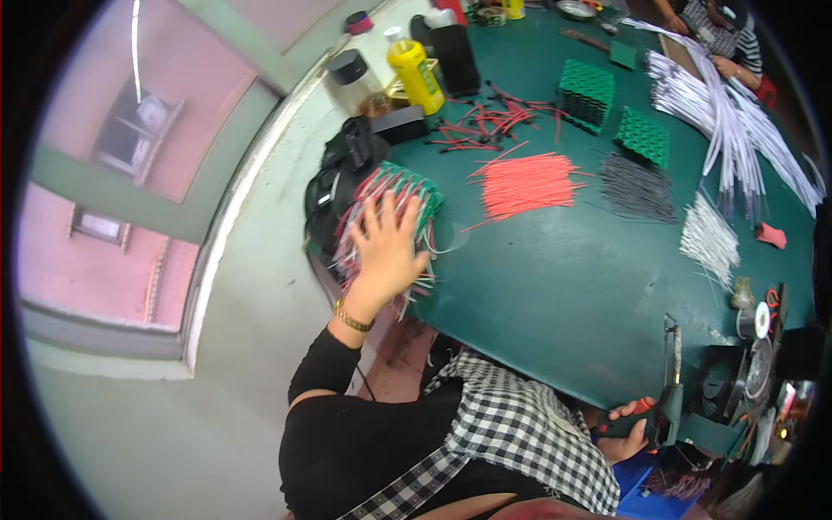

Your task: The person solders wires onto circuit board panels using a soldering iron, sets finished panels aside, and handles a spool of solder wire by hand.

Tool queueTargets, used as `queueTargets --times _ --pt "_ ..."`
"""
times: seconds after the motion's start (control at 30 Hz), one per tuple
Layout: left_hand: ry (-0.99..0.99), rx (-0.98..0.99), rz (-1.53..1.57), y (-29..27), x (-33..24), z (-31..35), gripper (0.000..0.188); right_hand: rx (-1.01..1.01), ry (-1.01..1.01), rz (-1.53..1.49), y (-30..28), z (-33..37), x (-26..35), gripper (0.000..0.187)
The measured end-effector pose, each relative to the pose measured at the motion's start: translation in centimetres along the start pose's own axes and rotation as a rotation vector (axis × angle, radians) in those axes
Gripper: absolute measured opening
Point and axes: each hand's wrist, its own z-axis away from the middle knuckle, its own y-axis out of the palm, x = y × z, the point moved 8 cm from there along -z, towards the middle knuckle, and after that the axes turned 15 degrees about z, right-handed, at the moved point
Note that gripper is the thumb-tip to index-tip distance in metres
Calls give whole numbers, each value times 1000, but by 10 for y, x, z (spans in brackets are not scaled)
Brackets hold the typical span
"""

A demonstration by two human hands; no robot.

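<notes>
My left hand [387, 251] reaches over the table's left edge, fingers spread, above a heap of red and white wires [353, 230]. I cannot tell whether it touches them. Beneath the wires a green studded board [431, 196] partly shows. At the lower right, my right hand [628, 440] grips the handle of a pistol-shaped soldering gun [667, 414], its thin metal tip pointing up past the table's edge. Neat piles of cut wire lie ahead: red wires [529, 185], black wires [638, 187] and short white wires [710, 241].
Green studded boards [587, 97] stand stacked at the back, near long white wire bundles [732, 143]. A yellow bottle [416, 74] and a jar [351, 76] line the left ledge. A solder spool [761, 320] and small fan [719, 386] sit right. Another person [724, 52] works at far right.
</notes>
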Motion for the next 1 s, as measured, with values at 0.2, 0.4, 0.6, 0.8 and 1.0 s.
queueTargets --times 0.2,0.4,0.6,0.8,1.0 --pt "-88 -36 34 8 15 9 85 26 32 -179 -9 -20 -2 37" --pt "-68 345 34 -22 7 -9 89 -69 -24 -145 -15 -36 17 35" --pt "666 76 425 -87 -162 -159 68 -125 38 -201 -14 -38 23 34" --pt "893 476 286 37 -350 -242 113 -162 10 -162 -5 -36 30 33" --pt "724 732 36 135 -368 -306 123 -207 -36 -209 -5 -29 34 34"
